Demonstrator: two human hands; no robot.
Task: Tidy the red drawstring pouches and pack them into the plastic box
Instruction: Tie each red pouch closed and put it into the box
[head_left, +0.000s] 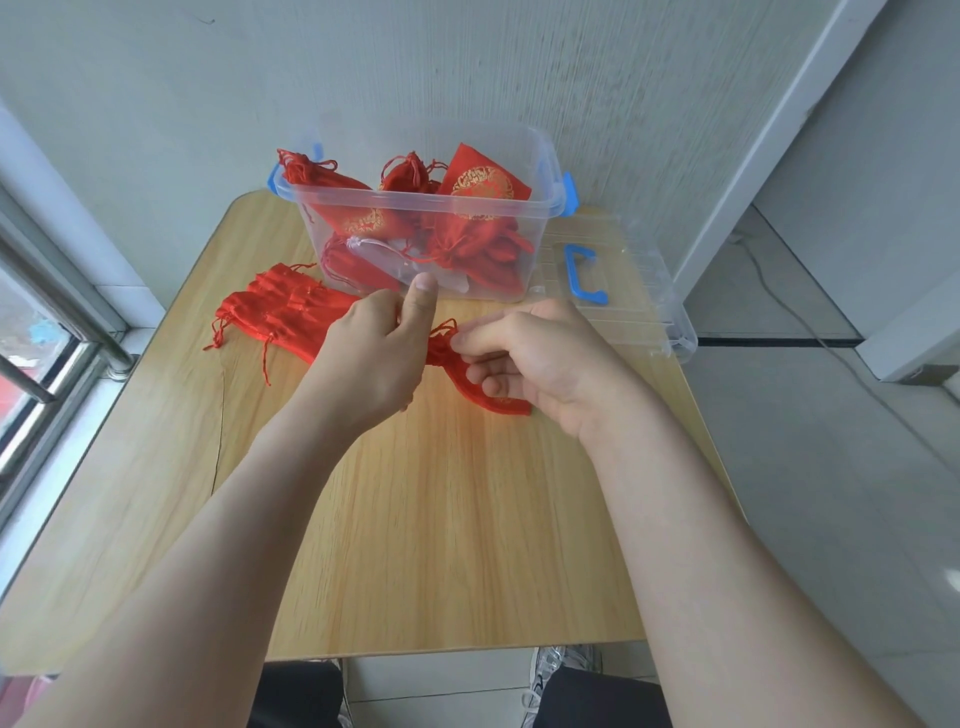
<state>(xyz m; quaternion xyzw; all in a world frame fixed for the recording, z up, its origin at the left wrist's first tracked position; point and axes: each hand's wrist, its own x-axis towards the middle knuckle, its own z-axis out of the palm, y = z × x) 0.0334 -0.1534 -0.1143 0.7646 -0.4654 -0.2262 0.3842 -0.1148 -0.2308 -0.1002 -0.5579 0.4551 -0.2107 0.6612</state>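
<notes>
Wooden bench (441, 519), plastic box (415, 200) at the back part-filled with red pouches, loose pile (280, 306) beside it. I'm mid-tidy: left grip (374, 353) and right grip (540, 358) both pinch one pouch (445, 358) near its neck. Next: cinch it, drop into box.

Left hand (374, 353) and right hand (540, 358) both hold one red pouch (451, 358) at its gathered neck, over the table (441, 519). Flat pouches (280, 306) lie left. The clear box (415, 201) behind holds more; its lid (628, 306) lies beside it.
</notes>
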